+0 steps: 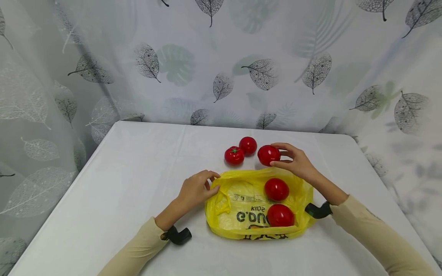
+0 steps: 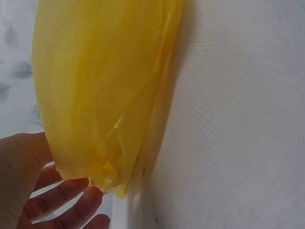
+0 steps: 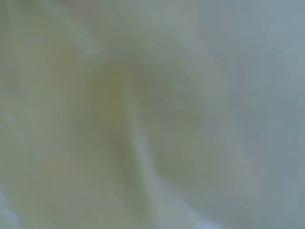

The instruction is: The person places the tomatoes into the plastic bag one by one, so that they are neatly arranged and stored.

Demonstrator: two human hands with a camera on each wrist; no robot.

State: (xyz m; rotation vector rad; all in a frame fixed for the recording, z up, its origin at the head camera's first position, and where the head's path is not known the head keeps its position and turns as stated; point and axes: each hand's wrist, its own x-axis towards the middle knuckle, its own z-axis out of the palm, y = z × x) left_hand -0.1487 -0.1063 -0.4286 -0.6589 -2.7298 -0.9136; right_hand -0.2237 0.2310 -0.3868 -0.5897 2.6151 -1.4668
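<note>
A yellow plastic bag (image 1: 224, 226) with dark print lies on the table, its mouth spread wide. My left hand (image 1: 198, 188) pinches the bag's left rim between thumb and fingers; in the left wrist view, fingers (image 2: 62, 200) show at the yellow plastic (image 2: 105, 95). Just beyond the far rim, my right hand (image 1: 297, 163) grips a red tomato (image 1: 268, 155) from its right side. Two more tomatoes lie inside the bag's right half, one farther back (image 1: 276, 189) and one nearer (image 1: 281, 215). The right wrist view is blurred.
Behind the bag, a tomato with a green stem (image 1: 234, 156) rests beside another tomato (image 1: 248, 146) on the white table (image 1: 155, 161). A leaf-patterned curtain (image 1: 221, 57) hangs past the table's far edge and both sides. Dark wrist mounts (image 1: 178, 235) sit at both sleeves.
</note>
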